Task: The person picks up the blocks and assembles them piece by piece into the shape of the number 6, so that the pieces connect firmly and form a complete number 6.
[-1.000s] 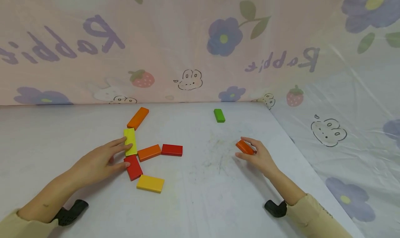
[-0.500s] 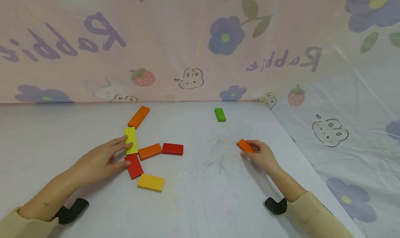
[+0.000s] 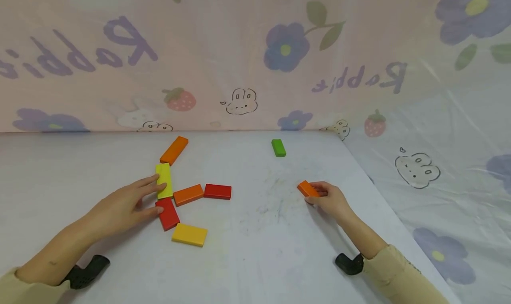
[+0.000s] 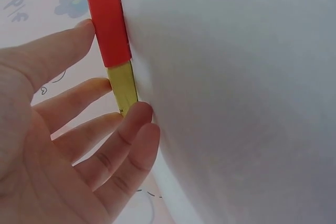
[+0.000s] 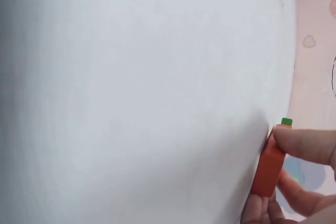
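Note:
My left hand [image 3: 117, 211] reaches over the left group of blocks. Its thumb touches a red block [image 3: 167, 214] and its fingertips rest on a yellow-green block [image 3: 164, 177]; these two lie end to end, also visible in the left wrist view. My right hand [image 3: 334, 202] pinches an orange block [image 3: 305, 187] between thumb and fingers on the right of the table. In the right wrist view that orange block [image 5: 269, 169] is seen end-on, partly covered by the thumb.
An orange block [image 3: 174, 151] angles away behind the yellow-green one. Another orange block [image 3: 188, 194] and a red block [image 3: 217, 191] extend rightward. An amber block [image 3: 189, 234] lies in front, a green block [image 3: 278, 148] near the back. A printed curtain [image 3: 207, 64] borders the white table [image 3: 255, 259].
My right hand's fingers, spread around the orange block a second ago, have drawn in to pinch it; hand and block have shifted slightly. The left hand keeps its place.

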`<state>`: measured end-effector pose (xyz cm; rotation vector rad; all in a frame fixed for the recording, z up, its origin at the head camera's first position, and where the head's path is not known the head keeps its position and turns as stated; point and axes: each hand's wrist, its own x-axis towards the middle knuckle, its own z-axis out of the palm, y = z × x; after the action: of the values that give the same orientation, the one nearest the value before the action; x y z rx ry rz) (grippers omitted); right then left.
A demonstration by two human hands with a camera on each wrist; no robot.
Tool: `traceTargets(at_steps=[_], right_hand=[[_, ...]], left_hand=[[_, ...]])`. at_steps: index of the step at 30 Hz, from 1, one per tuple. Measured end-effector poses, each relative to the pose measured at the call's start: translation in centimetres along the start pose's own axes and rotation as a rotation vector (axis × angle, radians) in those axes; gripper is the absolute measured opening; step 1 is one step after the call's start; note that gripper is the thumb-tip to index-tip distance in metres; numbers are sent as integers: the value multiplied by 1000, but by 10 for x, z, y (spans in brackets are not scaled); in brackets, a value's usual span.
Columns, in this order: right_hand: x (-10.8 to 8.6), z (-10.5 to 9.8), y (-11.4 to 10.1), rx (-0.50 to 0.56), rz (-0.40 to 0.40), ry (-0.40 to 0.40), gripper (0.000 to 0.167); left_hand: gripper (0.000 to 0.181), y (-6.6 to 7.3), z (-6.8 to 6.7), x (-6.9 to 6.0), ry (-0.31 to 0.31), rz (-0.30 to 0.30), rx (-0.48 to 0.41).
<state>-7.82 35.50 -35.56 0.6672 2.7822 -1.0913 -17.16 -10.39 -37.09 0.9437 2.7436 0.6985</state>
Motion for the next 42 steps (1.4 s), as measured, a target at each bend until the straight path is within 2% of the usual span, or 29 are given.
traceTargets(at_steps=[8,17,31,42], right_hand=[[-12,8,-15,43,-42,-43,49],[-18,15,-24,60,-75,-68,47],[-29,33,-47,158,-160,-143,46],[-31,46,-56,160,-237,-192,45]], left_hand=[[60,-1,1,0,5,-4,0],[60,2,0,1,13,3,-2],[60,2,-1,0,10,-9,1],[60,2,-1,0,5,-23,2]])
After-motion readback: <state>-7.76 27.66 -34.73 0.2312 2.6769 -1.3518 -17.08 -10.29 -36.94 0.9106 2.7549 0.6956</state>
